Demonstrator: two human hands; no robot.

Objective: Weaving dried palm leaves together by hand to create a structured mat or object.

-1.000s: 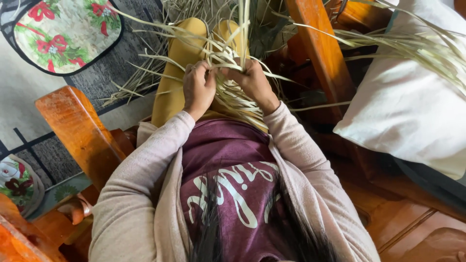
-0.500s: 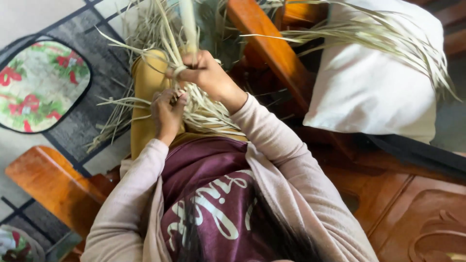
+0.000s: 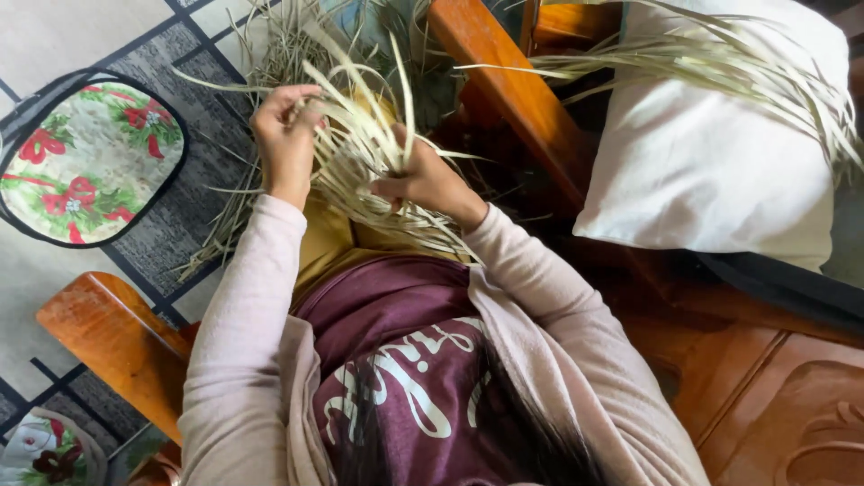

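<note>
— Two hands on one bundle of pale leaf strips point(image 3: 360, 153), held over the lap, above the yellow trousers point(image 3: 326, 241).

— How do the fingers sit?

— The left hand point(image 3: 286, 135) is raised, fingers closed on a few strands drawn out to the side. The right hand point(image 3: 423, 178) is clamped on the woven part, thumb pressing.

— Good practice here, I'd judge: keep the right grip firm and the pulled strands flat and evenly taut.

— Around them: wooden chair arms point(image 3: 112, 337), a white cushion point(image 3: 720, 162), a floral mat point(image 3: 85, 162) on the floor
</note>
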